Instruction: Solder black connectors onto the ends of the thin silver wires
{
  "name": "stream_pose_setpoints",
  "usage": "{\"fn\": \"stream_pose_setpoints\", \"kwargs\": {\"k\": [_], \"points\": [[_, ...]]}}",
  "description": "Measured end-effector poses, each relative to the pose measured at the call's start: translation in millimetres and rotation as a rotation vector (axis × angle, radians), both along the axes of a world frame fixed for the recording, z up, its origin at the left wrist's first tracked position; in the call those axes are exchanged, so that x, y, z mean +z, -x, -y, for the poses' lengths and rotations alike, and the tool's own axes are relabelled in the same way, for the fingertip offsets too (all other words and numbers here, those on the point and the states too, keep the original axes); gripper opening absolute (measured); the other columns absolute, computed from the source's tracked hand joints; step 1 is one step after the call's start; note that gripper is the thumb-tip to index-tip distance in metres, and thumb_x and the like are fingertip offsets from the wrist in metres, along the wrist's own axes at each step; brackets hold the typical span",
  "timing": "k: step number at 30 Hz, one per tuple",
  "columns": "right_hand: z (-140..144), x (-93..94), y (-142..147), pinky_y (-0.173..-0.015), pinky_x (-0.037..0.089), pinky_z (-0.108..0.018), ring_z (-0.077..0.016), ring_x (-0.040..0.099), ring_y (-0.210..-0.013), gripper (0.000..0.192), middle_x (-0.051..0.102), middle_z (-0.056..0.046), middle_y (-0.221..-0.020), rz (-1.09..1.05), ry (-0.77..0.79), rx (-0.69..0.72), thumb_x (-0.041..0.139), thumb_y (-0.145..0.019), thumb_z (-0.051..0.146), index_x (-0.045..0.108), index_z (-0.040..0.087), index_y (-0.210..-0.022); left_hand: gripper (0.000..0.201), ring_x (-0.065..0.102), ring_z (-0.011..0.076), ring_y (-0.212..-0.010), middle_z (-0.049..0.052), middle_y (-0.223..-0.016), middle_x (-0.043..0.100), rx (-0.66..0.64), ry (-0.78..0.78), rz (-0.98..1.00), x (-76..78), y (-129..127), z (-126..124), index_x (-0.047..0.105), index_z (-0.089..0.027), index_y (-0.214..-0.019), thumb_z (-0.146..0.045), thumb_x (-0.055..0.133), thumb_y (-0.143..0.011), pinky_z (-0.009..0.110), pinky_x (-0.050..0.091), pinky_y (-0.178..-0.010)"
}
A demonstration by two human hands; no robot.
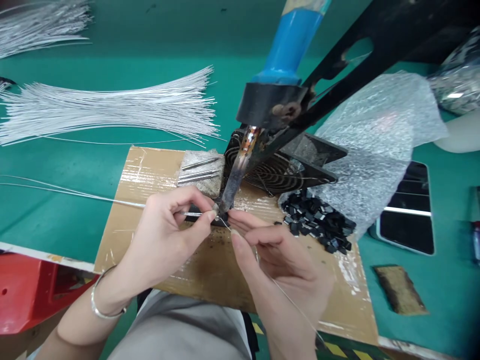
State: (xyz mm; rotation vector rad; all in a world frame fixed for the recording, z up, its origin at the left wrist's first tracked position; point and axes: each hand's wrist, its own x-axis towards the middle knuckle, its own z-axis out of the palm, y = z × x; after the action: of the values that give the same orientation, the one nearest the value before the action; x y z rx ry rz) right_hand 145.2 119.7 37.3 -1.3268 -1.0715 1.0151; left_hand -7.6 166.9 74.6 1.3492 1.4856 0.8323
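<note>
Dead ahead of the left fingers (200, 230) and right fingers (243, 250) = blocked: soldering iron (247, 145) slants down close to the fingertips, fan (277, 170) behind, black bracket (401, 37) overhead to the right. Left fingers: pad (215, 185) with metal rods (198, 175) just ahead, white wires (129, 203) trailing left; right fingers: heap of black pieces (318, 220) near on the right, thin wire (288, 298) trailing nearside. Passable: over cardboard (221, 285) on the near side, between both sets of fingers and the body.
</note>
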Motion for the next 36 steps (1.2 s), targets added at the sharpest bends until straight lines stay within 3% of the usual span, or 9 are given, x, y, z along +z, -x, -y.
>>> {"fn": "stream_pose_setpoints", "kwargs": {"k": [13, 20, 36], "points": [[1.4, -3.0, -0.6, -0.092, 0.062, -0.032, -0.0211, 0.078, -0.106, 0.014, 0.082, -0.003, -0.11, 0.047, 0.007, -0.006, 0.076, -0.089, 0.022, 0.067, 0.025, -0.079, 0.008, 0.069, 0.019, -0.075, 0.004, -0.081, 0.077, 0.004, 0.017, -0.009, -0.4, 0.4, 0.2, 0.07, -0.018, -0.076, -0.019, 0.067, -0.083, 0.029, 0.043, -0.058], [3.5, -8.1, -3.8, -0.097, 0.059, -0.029, -0.0176, 0.076, -0.112, 0.016, 0.081, 0.001, -0.117, 0.044, -0.017, 0.043, 0.076, -0.088, 0.013, 0.068, 0.026, -0.085, 0.008, 0.069, 0.0193, -0.076, 0.004, -0.082, 0.076, -0.004, 0.02, -0.014, 0.7, 0.3, 0.9, 0.07, -0.019, -0.076, -0.019, 0.067, -0.083, 0.029, 0.044, -0.058], [2.4, -6.7, -2.8, -0.095, 0.06, -0.034, -0.0227, 0.077, -0.111, 0.014, 0.081, -0.005, -0.115, 0.061, -0.027, 0.034, 0.077, -0.088, 0.014, 0.068, 0.024, -0.084, 0.008, 0.07, 0.0204, -0.079, 0.005, -0.084, 0.076, -0.003, 0.026, -0.008, 2.6, 1.0, 2.2, 0.069, -0.019, -0.076, -0.018, 0.067, -0.083, 0.029, 0.046, -0.06]]}}
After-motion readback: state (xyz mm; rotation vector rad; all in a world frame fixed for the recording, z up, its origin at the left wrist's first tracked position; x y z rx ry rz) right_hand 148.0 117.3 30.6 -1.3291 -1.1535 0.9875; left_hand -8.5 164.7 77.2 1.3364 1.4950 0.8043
